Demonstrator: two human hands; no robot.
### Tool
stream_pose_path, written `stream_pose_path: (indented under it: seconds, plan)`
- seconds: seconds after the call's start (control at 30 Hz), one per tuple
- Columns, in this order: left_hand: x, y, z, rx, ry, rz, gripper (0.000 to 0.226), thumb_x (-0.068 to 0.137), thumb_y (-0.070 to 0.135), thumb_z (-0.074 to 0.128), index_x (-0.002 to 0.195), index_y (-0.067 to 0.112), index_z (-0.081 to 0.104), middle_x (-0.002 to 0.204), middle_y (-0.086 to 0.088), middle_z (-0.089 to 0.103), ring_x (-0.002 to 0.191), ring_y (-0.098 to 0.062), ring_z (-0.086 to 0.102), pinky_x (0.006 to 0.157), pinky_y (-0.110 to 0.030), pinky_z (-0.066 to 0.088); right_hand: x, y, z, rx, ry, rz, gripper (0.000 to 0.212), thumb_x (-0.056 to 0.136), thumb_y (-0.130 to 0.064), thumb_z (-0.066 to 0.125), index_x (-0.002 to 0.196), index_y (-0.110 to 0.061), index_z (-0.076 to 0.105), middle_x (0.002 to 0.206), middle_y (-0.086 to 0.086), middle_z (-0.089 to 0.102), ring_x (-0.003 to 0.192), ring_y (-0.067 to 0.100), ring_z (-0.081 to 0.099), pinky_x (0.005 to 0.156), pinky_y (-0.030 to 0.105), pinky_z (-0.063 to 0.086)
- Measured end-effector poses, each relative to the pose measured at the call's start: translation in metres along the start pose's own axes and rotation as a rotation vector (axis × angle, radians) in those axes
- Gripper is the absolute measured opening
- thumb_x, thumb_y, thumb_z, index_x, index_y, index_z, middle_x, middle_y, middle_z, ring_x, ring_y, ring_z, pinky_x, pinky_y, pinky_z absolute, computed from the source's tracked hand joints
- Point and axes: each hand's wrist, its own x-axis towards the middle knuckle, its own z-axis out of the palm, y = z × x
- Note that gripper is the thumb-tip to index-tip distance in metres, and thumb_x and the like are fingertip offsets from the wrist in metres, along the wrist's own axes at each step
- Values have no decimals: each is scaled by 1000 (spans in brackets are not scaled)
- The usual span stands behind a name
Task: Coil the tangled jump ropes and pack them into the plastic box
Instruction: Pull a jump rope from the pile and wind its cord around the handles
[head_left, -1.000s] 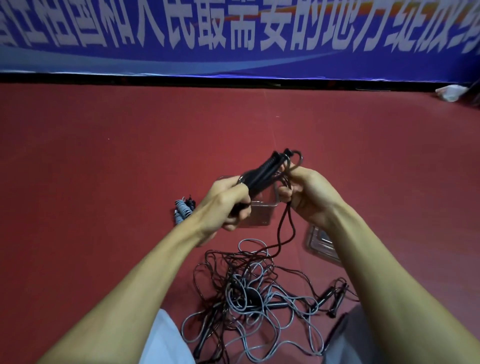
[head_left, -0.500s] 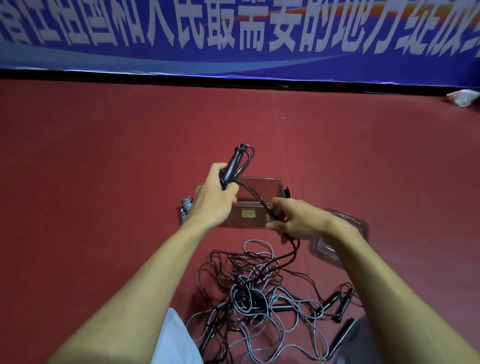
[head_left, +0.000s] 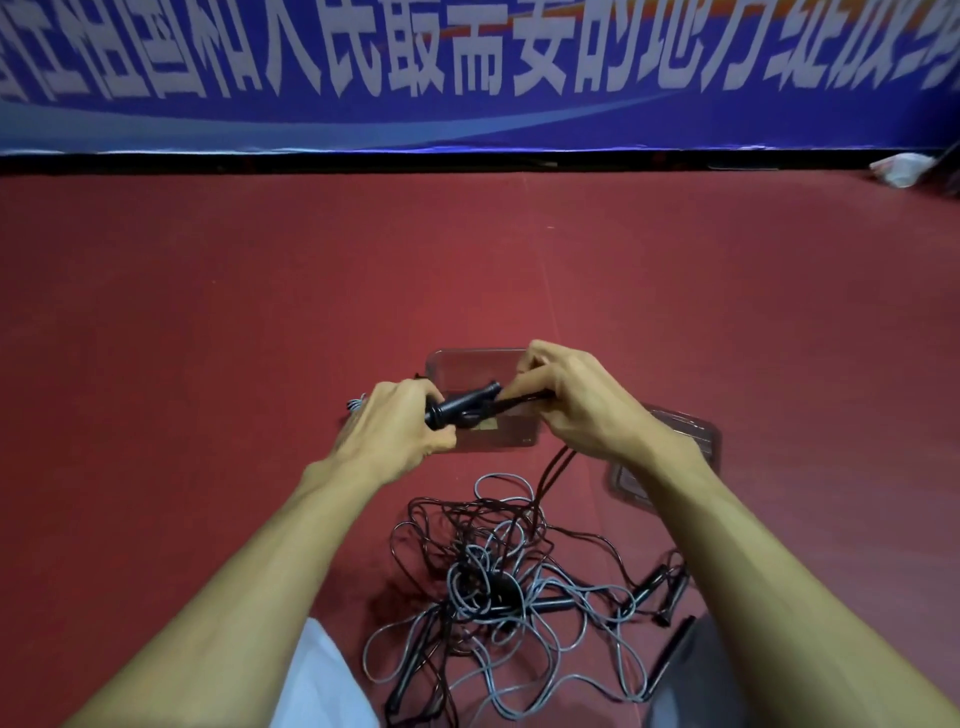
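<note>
- Grey coiled rope (head_left: 356, 405), at 9 o'clock of the plastic box (head_left: 470, 354): seemingly done, not packed.
- Left hand (head_left: 400, 431) grips a black handle (head_left: 462, 408).
- Box looks empty.
- Right hand (head_left: 587, 410) pinches the black cord (head_left: 553, 470).
- Tangle (head_left: 509, 587) at 6 o'clock: most work remains.

Single head-worn wide-angle view, looking forward and down along both forearms. The left hand (head_left: 400, 431) and right hand (head_left: 587, 400) meet mid-frame, close to the lens, on a black jump rope (head_left: 462, 408). Rope tangle (head_left: 493, 587) low in frame and near. Red floor (head_left: 208, 312) fills the middle; blue banner (head_left: 467, 104) far, across the top.
</note>
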Motion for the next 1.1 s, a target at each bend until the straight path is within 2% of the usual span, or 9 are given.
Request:
stream_pose_path:
  seconds: [0.23,0.3,0.4,0.5,0.6,0.77,0.93,1.0,1.1]
  plan:
    - [-5,15,10,151,-341,99,23,84,19,68,106,15,65,73,1,56,64,-19,55,56,-28,43,-3,-4,-6,166,75,151,21,68,0,81,79,-16,73,73,-15,57,64,-4,54,58,8,39]
    - [-8,20,11,197,-398,144,23,84,20,65,105,13,64,76,1,58,69,-20,58,58,-30,46,-4,-5,-6,212,27,173,25,70,8,74,73,-17,71,76,-11,63,66,-6,59,59,9,43]
    - [-13,26,11,208,-418,180,30,79,29,65,104,14,64,85,-2,64,79,-21,63,69,-38,55,-4,-4,-5,261,66,213,32,71,10,68,68,-22,67,78,-2,70,72,13,68,67,31,56]
    - [-20,34,9,228,-408,210,48,72,54,75,99,17,60,74,1,58,69,-17,58,58,-32,47,-3,4,-4,344,88,282,28,70,7,71,71,-21,67,73,1,71,69,19,68,70,41,58]
    - [-24,41,5,236,-363,235,52,65,67,76,81,21,57,56,7,48,53,-11,47,50,-28,37,-2,13,-2,426,54,345,40,68,9,77,86,-23,61,73,-8,61,62,6,53,68,38,53]
    - [-22,38,-3,-202,-327,260,30,77,41,74,61,21,58,50,9,48,46,-10,40,50,-25,33,-3,23,-7,646,52,408,46,70,19,72,95,-15,55,71,-3,59,59,4,56,65,26,50]
    - [-17,42,-15,-821,-333,85,9,97,13,49,95,12,58,57,-3,53,39,-11,31,39,-14,22,-3,17,1,683,40,349,30,74,-4,77,97,11,63,85,17,68,73,10,63,70,29,55]
    - [-14,41,-16,-940,-269,29,21,99,13,45,120,15,50,60,-4,55,39,-11,33,37,-13,22,0,12,7,640,-35,404,29,85,-12,72,102,9,62,93,25,68,78,20,63,80,44,55]
    - [-9,33,-16,-1013,-187,-22,52,100,15,44,146,33,28,64,-6,55,40,-12,37,32,-17,29,2,4,13,642,-266,501,24,94,-19,61,90,4,54,78,21,61,70,31,63,79,55,54]
